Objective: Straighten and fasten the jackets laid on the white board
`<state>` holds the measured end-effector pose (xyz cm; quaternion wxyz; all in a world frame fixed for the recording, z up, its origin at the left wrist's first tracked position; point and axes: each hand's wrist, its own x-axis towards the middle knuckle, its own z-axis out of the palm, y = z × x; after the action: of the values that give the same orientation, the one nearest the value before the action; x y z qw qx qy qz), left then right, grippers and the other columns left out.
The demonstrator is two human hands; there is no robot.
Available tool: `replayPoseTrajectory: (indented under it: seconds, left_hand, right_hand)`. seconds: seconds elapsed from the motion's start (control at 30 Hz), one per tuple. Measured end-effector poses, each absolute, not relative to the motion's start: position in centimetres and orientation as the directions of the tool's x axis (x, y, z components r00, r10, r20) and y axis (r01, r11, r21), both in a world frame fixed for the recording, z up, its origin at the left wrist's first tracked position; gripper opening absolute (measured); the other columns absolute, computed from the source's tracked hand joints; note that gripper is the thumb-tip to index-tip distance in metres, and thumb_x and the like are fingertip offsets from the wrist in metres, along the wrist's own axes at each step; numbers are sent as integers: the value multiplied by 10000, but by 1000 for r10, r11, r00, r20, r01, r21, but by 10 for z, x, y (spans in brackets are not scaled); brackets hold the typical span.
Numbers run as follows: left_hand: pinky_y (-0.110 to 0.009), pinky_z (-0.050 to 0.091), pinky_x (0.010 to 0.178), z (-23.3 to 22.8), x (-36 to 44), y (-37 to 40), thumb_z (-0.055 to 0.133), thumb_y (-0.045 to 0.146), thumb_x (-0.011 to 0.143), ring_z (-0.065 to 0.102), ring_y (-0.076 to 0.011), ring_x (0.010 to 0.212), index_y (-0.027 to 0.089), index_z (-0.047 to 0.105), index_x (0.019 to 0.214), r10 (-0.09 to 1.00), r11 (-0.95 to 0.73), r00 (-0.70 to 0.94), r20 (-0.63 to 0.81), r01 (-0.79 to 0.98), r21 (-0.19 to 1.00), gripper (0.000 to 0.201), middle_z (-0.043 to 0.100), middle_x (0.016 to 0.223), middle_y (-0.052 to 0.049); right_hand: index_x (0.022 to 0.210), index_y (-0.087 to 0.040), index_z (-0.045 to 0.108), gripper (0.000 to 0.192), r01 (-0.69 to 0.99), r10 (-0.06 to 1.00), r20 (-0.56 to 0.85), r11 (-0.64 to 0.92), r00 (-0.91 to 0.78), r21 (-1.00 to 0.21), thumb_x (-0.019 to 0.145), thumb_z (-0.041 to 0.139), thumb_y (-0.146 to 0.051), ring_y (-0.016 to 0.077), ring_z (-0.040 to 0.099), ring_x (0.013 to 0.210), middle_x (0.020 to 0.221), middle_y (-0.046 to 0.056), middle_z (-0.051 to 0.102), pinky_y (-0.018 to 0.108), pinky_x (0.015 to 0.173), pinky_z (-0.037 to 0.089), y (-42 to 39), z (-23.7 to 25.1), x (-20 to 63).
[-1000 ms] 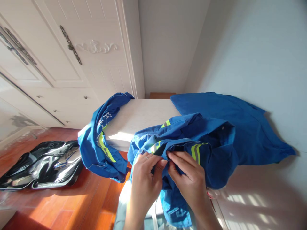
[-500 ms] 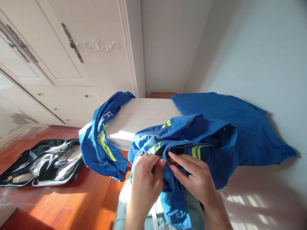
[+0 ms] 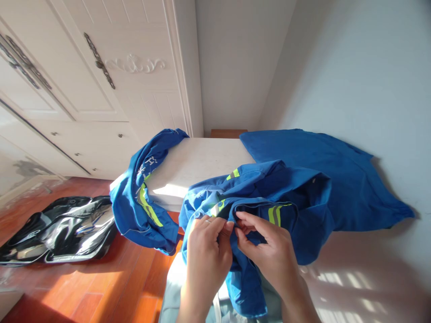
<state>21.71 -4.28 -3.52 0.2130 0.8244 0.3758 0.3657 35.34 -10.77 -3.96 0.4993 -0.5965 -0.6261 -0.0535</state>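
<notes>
A blue work jacket (image 3: 289, 188) with neon-yellow reflective stripes lies crumpled on a white bed surface (image 3: 198, 161). My left hand (image 3: 205, 255), with a ring on one finger, pinches the jacket's front edge close to a blue button. My right hand (image 3: 269, 251) pinches the facing edge of the same fabric, fingertips almost touching those of the left. One sleeve (image 3: 144, 197) with white lettering hangs off the bed's left side.
A white wardrobe (image 3: 94, 80) with ornate metal handles stands at the left. A shiny black bag (image 3: 57, 229) lies on the red-brown wooden floor (image 3: 101, 287). A pale wall runs along the right, close behind the jacket.
My right hand's fingers have curled from flat on the cloth into a pinch at the jacket's edge. The left hand has stayed nearly still.
</notes>
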Motion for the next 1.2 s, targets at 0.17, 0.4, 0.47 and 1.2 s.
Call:
replayPoseTrajectory:
  seconds: [0.17, 0.4, 0.47, 1.2]
  left_hand:
    - [-298, 330, 641, -33, 216, -42, 456, 160, 1009, 483, -149, 639, 194, 464, 654, 745, -664, 470, 473, 458, 590, 357, 532, 626, 17]
    - [-315, 397, 715, -32, 212, -41, 468, 184, 1015, 556, -178, 756, 207, 605, 842, 750, -646, 496, 437, 408, 645, 222, 636, 777, 0]
    - [-340, 416, 753, -33, 213, -37, 522, 195, 992, 587, -208, 826, 217, 638, 956, 751, -650, 489, 444, 423, 631, 123, 679, 861, -19]
    - [-397, 439, 950, -34, 238, 15, 669, 82, 886, 640, -234, 1032, 237, 650, 1209, 722, -688, 333, 606, 433, 582, 360, 754, 1037, -20]
  right_hand:
    - [1097, -159, 697, 192, 808, 690, 686, 254, 234, -531, 926, 619, -122, 117, 741, 722, 882, 19, 765, 172, 715, 612, -108, -39, 353]
    - [1124, -165, 723, 200, 809, 715, 667, 254, 212, -530, 954, 619, -154, 147, 755, 752, 941, 58, 774, 205, 739, 631, -102, -37, 358]
    - [1119, -159, 717, 191, 806, 687, 686, 252, 241, -536, 946, 636, -166, 140, 749, 730, 933, 55, 772, 199, 726, 628, -93, -39, 360]
    - [1060, -123, 746, 438, 48, 888, 152, 146, 433, -988, 699, 840, -352, 157, 723, 773, 874, 81, 755, 228, 708, 605, -35, -41, 393]
